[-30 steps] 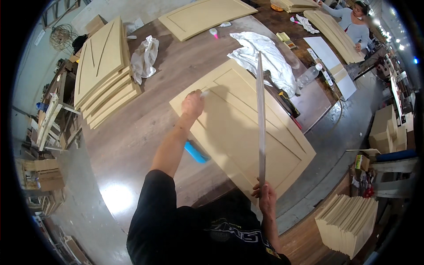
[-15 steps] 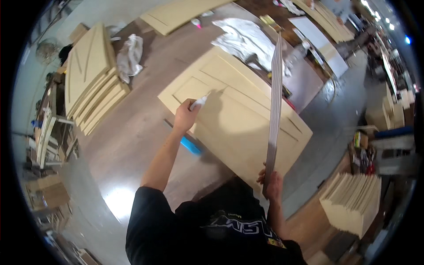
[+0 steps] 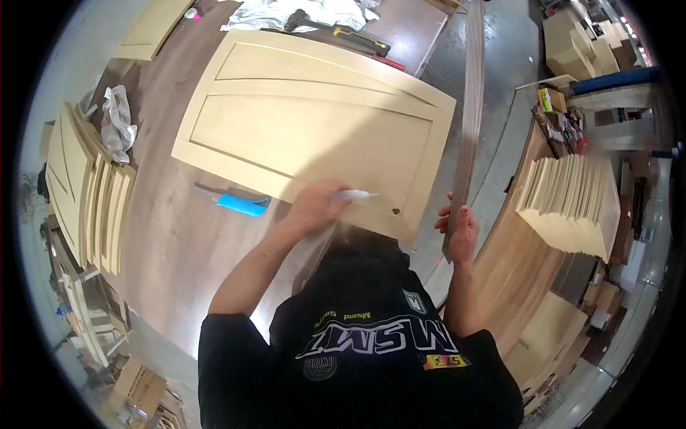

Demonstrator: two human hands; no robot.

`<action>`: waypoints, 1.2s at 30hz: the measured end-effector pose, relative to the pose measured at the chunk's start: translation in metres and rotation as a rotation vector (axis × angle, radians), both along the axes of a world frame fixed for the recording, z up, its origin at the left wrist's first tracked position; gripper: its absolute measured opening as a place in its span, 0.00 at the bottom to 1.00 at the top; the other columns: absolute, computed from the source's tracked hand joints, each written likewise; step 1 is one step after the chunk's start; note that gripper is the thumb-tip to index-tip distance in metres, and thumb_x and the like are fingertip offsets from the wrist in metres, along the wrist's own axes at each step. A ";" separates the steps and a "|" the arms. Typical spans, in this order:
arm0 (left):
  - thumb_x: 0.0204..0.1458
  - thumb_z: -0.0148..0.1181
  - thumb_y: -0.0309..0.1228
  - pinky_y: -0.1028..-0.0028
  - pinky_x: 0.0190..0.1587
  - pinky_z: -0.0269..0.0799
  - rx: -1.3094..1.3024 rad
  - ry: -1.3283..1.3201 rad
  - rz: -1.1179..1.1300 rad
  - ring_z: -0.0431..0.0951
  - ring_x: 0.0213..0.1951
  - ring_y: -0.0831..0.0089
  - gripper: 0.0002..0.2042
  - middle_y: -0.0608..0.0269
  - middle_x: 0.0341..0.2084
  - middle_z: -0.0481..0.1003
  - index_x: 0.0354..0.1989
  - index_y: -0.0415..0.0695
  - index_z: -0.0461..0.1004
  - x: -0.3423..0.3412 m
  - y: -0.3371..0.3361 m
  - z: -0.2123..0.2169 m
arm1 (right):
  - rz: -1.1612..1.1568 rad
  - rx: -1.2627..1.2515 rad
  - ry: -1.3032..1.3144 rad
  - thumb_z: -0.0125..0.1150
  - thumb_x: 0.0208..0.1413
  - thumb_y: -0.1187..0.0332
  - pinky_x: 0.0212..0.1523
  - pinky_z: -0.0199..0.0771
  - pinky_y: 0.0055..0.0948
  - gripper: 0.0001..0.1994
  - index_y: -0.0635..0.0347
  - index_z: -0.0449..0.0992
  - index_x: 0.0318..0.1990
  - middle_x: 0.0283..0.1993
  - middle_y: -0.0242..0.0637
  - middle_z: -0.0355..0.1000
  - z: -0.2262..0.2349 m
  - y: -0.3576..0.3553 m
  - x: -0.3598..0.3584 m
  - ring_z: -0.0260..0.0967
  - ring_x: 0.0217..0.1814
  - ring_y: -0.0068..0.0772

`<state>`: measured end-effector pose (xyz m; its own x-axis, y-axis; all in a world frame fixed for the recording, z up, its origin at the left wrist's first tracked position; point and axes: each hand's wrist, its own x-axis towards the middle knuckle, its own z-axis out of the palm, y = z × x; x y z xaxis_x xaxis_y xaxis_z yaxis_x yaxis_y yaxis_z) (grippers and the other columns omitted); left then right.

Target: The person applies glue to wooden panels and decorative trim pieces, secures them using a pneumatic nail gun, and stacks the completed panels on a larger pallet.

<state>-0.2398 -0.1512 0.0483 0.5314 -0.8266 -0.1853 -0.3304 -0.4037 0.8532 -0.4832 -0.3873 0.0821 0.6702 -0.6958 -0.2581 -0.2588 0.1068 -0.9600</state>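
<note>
A cream wooden panel with recessed sections lies flat on the table. My left hand is closed around a small white bottle with a pointed nozzle, over the panel's near right part. The nozzle points right, towards a small dark spot on the panel; whether the tip touches the surface, I cannot tell. Beyond the panel's right end, my right hand grips the lower end of a long, thin brown wooden strip, which extends away from me.
A blue-handled tool lies along the panel's near left edge. Past the far edge are a hammer and a white cloth. Cream panels are stacked at left, and a pile of cream boards stands at right.
My view has swung to the right. My left hand with the bottle has moved from the panel's left part to its near right part. The strip is still in my right hand.
</note>
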 end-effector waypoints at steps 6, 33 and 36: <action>0.53 0.66 0.32 0.58 0.44 0.74 -0.139 -0.300 -0.249 0.80 0.40 0.55 0.09 0.55 0.34 0.80 0.39 0.44 0.80 -0.020 -0.026 -0.013 | -0.112 0.034 -0.017 0.46 0.72 0.47 0.30 0.66 0.22 0.28 0.65 0.73 0.60 0.36 0.33 0.74 -0.008 -0.001 -0.025 0.72 0.29 0.23; 0.50 0.59 0.30 0.64 0.47 0.68 -0.011 -0.750 -0.441 0.76 0.43 0.66 0.06 0.64 0.35 0.75 0.36 0.49 0.74 -0.046 -0.046 0.004 | -0.003 -0.024 0.000 0.47 0.71 0.44 0.29 0.66 0.21 0.29 0.64 0.73 0.61 0.36 0.33 0.74 -0.025 0.020 -0.025 0.72 0.28 0.23; 0.49 0.59 0.30 0.64 0.46 0.67 -0.043 -0.795 -0.444 0.76 0.43 0.66 0.06 0.64 0.34 0.75 0.36 0.49 0.74 -0.046 -0.044 0.005 | -0.003 -0.018 -0.002 0.47 0.71 0.45 0.29 0.66 0.21 0.29 0.64 0.73 0.61 0.36 0.33 0.74 -0.027 0.018 -0.023 0.72 0.28 0.22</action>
<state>-0.2857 -0.1956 0.0534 0.1209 -0.9834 0.1357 -0.9449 -0.0721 0.3193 -0.5064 -0.3692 0.0547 0.6686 -0.7022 -0.2445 -0.2568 0.0905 -0.9622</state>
